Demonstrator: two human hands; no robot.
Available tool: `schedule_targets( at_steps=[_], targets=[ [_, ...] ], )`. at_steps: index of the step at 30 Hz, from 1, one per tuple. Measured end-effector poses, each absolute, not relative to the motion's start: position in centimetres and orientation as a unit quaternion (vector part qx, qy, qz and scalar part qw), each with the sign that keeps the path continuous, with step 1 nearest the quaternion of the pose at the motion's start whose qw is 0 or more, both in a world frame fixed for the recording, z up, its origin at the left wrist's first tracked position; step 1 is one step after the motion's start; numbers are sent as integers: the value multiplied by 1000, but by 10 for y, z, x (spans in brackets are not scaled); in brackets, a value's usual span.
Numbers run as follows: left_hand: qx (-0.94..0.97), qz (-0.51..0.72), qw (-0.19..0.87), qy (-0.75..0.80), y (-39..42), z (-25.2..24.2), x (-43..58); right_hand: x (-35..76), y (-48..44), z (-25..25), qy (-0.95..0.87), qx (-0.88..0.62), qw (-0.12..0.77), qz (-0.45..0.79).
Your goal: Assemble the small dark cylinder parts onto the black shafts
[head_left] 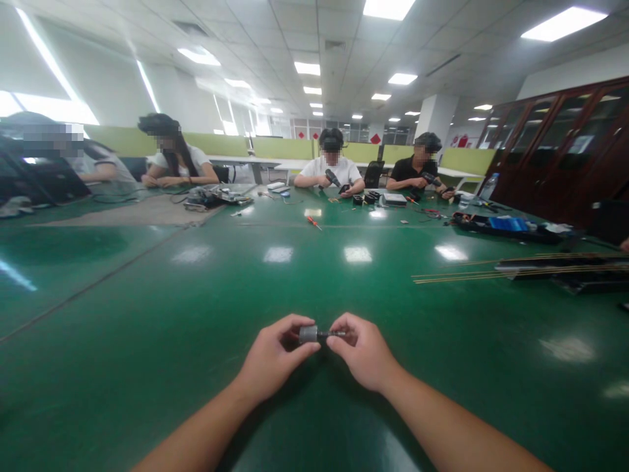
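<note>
Between my hands, just above the green tabletop (314, 282), is a dark grey metal cylinder with a thin shaft (308, 335). It lies about level, the shaft pointing right; its exact kind is not clear. My left hand (275, 357) grips the cylinder, with thumb below and fingers above. The shaft's far part is pinched in the thumb and fingers of my right hand (363, 351), which partly hide it.
An orange-handled screwdriver (313, 223) lies farther off. Thin brass-coloured rods (457, 276) reach in from the right beside dark metal parts (550, 272). Across the table sit several people; two hold power drills (333, 177). A tray with blue material (508, 225) stands back right.
</note>
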State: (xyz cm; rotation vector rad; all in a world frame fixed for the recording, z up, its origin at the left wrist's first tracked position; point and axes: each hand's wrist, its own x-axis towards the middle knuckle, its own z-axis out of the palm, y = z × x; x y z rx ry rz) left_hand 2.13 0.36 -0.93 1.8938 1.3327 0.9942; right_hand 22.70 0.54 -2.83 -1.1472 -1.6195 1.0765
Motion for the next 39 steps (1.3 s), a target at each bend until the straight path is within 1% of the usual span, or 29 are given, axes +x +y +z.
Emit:
schedule_targets(
  at_steps=[20, 34, 39],
  targets=[
    [704, 382, 309, 512, 5, -9, 21, 226, 7, -31, -636, -454, 435, 447],
    [690, 387, 338, 510, 6, -9, 20, 227, 6, -28, -635, -451, 439, 448],
    [679, 393, 355, 509, 7, -10, 18, 226, 8, -30, -623, -444, 446, 465]
  ],
)
